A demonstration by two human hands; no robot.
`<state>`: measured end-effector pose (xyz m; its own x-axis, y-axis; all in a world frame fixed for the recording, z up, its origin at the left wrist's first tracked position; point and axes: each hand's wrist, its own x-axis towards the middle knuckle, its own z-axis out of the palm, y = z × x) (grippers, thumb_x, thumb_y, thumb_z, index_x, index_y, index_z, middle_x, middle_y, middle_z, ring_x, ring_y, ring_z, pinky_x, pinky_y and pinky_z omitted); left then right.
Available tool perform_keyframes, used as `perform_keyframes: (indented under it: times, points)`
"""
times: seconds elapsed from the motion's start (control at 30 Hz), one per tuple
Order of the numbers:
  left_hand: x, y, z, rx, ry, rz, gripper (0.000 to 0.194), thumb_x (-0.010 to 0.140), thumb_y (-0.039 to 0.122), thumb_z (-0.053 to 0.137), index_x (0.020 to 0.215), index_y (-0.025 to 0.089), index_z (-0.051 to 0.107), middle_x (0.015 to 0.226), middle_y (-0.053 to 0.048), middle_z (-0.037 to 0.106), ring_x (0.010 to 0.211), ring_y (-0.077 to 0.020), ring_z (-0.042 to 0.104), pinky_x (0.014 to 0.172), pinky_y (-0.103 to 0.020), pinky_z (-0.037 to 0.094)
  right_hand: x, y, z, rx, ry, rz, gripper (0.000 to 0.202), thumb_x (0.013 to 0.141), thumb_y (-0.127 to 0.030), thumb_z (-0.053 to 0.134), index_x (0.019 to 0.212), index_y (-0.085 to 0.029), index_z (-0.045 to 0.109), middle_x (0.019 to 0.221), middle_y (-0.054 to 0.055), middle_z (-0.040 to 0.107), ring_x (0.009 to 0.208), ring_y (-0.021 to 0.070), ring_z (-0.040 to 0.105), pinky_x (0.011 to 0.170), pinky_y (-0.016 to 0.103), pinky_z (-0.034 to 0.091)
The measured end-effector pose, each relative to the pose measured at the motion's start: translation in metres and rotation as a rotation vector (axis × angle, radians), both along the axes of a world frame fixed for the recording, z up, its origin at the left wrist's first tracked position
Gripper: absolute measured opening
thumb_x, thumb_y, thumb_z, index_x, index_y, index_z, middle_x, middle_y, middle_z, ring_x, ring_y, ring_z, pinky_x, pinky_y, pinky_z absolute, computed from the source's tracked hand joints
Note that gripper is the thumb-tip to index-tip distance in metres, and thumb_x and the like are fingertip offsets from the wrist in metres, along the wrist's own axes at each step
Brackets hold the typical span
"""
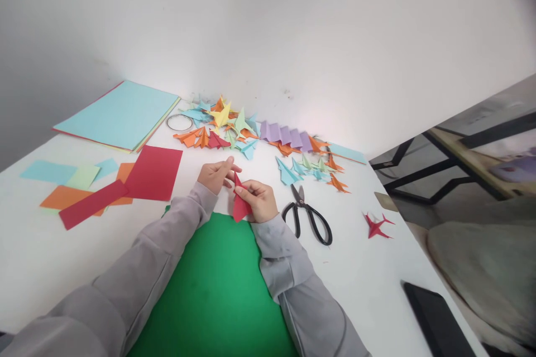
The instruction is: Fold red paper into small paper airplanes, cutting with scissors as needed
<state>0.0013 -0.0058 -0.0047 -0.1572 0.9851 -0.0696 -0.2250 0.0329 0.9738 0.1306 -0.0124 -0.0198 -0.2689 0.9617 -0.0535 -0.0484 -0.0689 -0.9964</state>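
"Grey sleeves (pixel 113 290) come first, nearest us, flanking something green (pixel 218 290); garment or mat, I can't tell. Where's the piece being handled?"

"Red folded paper (pixel 242 209), at the centre of our dial, narrow tip towards twelve. The right hand (pixel 263 201) pinches it from the three o'clock side, thumb lying on top, probably to hold the layers together."

"And the left hand (pixel 215 177)?"

"At ten from the paper, loosely curled, thumb standing apart from the fingers. It's close to the tip; whether a finger touches it, I cannot tell."

"Why are the black-handled scissors (pixel 307 215) at three?"

"Just beside the right hand, blades towards twelve, handles towards the wearer: handy for a quick grab, I'd say."

"Those folded paper planes (pixel 221 116)?"

"Crowded around twelve near the wall (pixel 268 39), perhaps to keep them from the elbows. Flat red sheet (pixel 157 173) lies between nine and ten, apart from folded pieces, so presumably nothing creases it."
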Motion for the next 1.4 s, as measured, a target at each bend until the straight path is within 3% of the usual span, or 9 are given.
perform_keyframes:
  times: [0.2,0.3,0.4,0.6,0.83,1.1,1.3,1.4]
  points:
    - [0.001,0.003,-0.004,0.047,-0.062,-0.042,0.03,0.04,0.033,0.08,0.052,0.012,0.062,0.064,-0.002,0.064,0.049,-0.0082,0.054,0.046,-0.022,0.046,-0.001,0.004,-0.006,0.07,0.035,-0.016,0.029,0.054,-0.042,0.073,0.057,-0.016,0.06,0.045,-0.003,0.055,0.04,0.0081,0.043,0.042,0.022,0.032]
    - [0.0,0.005,-0.007,0.054,-0.096,-0.082,0.034,0.039,0.034,0.08,0.044,0.012,0.055,0.046,0.001,0.056,0.043,-0.0076,0.05,0.045,-0.022,0.044,-0.002,0.005,-0.006,0.088,-0.01,-0.003,0.03,0.053,-0.043,0.074,0.057,-0.016,0.06,0.044,-0.003,0.055,0.038,0.008,0.043,0.041,0.022,0.031]
    - [0.0,0.005,-0.008,0.039,-0.13,-0.095,0.037,0.04,0.038,0.079,0.042,0.012,0.052,0.044,0.001,0.055,0.043,-0.0083,0.051,0.045,-0.022,0.043,-0.002,0.005,-0.007,0.088,-0.053,-0.009,0.031,0.054,-0.043,0.073,0.059,-0.016,0.06,0.044,-0.003,0.055,0.038,0.0083,0.043,0.04,0.022,0.031]
    - [0.0,0.003,-0.005,0.03,0.045,-0.115,0.038,0.034,0.029,0.082,0.038,0.014,0.047,0.034,0.006,0.047,0.034,-0.0042,0.041,0.037,-0.019,0.035,-0.003,0.007,-0.01,0.114,-0.063,-0.055,0.032,0.054,-0.044,0.072,0.058,-0.014,0.061,0.043,-0.003,0.055,0.037,0.0075,0.041,0.039,0.022,0.03]
    - [-0.001,0.011,-0.017,0.047,-0.029,-0.115,0.04,0.037,0.037,0.081,0.04,0.014,0.048,0.034,0.004,0.048,0.031,-0.0061,0.042,0.035,-0.02,0.033,-0.004,0.006,-0.003,0.085,-0.012,0.018,0.032,0.054,-0.044,0.073,0.056,-0.014,0.063,0.049,0.001,0.061,0.041,0.0088,0.048,0.044,0.022,0.037]
    - [0.002,0.009,-0.011,0.051,-0.19,-0.136,0.041,0.045,0.047,0.076,0.047,0.009,0.06,0.047,-0.004,0.058,0.043,-0.0106,0.053,0.041,-0.023,0.041,-0.004,0.004,-0.004,0.134,-0.017,0.014,0.03,0.057,-0.04,0.073,0.049,-0.015,0.058,0.045,0.0,0.061,0.038,0.0088,0.048,0.041,0.022,0.035]
    - [-0.001,0.013,-0.019,0.117,-0.112,-0.003,0.036,0.052,0.044,0.074,0.054,0.009,0.064,0.06,-0.006,0.063,0.049,-0.0101,0.054,0.044,-0.023,0.041,-0.006,0.002,-0.002,0.098,-0.011,0.016,0.034,0.053,-0.04,0.074,0.044,-0.017,0.051,0.042,0.0,0.059,0.037,0.0109,0.05,0.039,0.022,0.035]
    - [-0.001,0.012,-0.015,0.093,-0.181,0.005,0.035,0.053,0.043,0.074,0.055,0.01,0.063,0.061,-0.005,0.062,0.049,-0.0099,0.053,0.044,-0.024,0.041,-0.006,0.002,-0.001,0.103,-0.023,0.016,0.034,0.053,-0.041,0.074,0.044,-0.016,0.052,0.043,0.0,0.059,0.036,0.0101,0.048,0.039,0.022,0.035]
